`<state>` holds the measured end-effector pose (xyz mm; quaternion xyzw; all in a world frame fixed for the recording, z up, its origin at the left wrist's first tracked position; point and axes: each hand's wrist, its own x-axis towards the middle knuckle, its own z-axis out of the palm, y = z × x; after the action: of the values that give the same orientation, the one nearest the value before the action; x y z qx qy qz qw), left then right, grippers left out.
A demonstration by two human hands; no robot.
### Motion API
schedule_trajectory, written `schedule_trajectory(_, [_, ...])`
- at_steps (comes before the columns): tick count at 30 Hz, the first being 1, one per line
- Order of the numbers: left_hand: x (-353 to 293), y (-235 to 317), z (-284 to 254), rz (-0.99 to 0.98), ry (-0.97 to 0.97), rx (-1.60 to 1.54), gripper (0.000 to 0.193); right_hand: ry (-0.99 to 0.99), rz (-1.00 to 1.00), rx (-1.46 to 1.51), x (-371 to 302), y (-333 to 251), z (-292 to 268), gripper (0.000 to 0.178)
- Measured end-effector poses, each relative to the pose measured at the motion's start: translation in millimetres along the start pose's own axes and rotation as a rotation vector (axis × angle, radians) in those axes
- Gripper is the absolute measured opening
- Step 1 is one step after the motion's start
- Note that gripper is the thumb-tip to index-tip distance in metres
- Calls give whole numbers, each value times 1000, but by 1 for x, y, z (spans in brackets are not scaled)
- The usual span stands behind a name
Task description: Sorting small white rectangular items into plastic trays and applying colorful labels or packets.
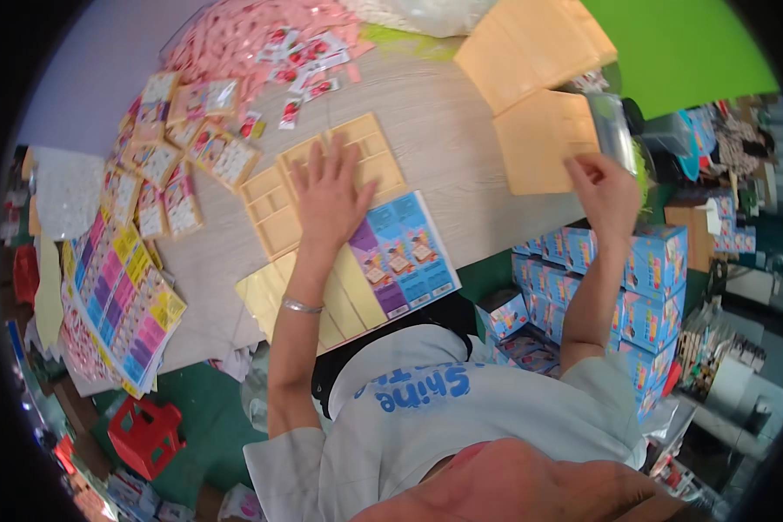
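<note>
Yellow compartmented tray [274, 204] lies under flat, spread left hand [331, 196]; right hand [607, 193] pinches clear film [616, 130].

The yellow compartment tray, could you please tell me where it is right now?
In the head view, the yellow compartment tray lies mid-table under the flat left hand, just above the printed blue-and-purple card and right of the scattered small packets.

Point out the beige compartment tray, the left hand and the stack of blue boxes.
beige compartment tray [274, 209]: head view, bare left compartments.
left hand [329, 198]: head view, back of the hand, flat on the tray.
stack of blue boxes [648, 296]: head view, box front.
</note>
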<state>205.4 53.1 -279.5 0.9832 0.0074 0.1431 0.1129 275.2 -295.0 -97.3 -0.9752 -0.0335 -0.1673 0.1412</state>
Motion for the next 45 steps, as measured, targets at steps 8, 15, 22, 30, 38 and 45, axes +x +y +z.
schedule_trajectory(8, [0,-3,-1,-2,-21,13,56,80,-119,109,3,9,17,19])
schedule_trajectory(15, [-1,-4,-4,0,-1,-30,53,377,-193,143,-32,-37,3,5])
schedule_trajectory(22, [-2,-13,-9,12,-25,-27,54,-12,-296,372,-42,-133,177,8])
schedule_trajectory(30, [9,2,-26,17,31,-88,58,0,-260,570,-35,-98,114,23])
schedule_trajectory(38, [36,47,17,126,-5,-155,61,-78,-41,-50,7,-17,4,18])
schedule_trajectory(45, [37,44,21,98,-26,-190,66,76,-84,216,10,5,24,15])
